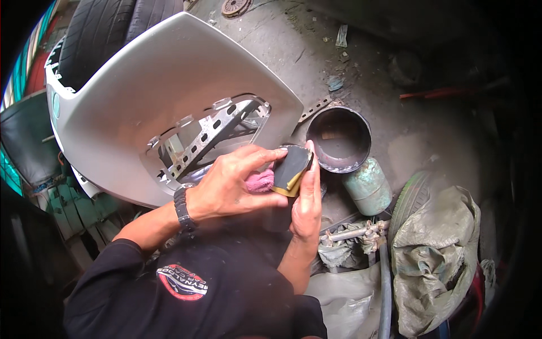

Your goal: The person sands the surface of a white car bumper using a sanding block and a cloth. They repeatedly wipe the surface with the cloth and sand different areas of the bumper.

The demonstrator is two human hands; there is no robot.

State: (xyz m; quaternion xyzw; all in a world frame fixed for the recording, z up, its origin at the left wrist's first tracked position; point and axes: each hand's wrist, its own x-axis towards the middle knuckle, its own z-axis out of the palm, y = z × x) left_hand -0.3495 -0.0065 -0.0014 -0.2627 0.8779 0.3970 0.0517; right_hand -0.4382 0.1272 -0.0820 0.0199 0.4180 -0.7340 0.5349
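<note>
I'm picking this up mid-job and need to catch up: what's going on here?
The left hand and the right hand hold a folded dark sheet with a yellowish reverse between them. A pink cloth is bunched at the left hand, beside the sheet. Ahead and to the left is a silver-grey car body panel with a cut-out opening; whether a hand touches it, I cannot tell. An open round container is just beyond the right hand.

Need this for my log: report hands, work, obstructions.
Left hand and right hand gripping folded dark sheet. Pink cloth between left thumb and fingers. Dark bucket close beyond right hand.
</note>
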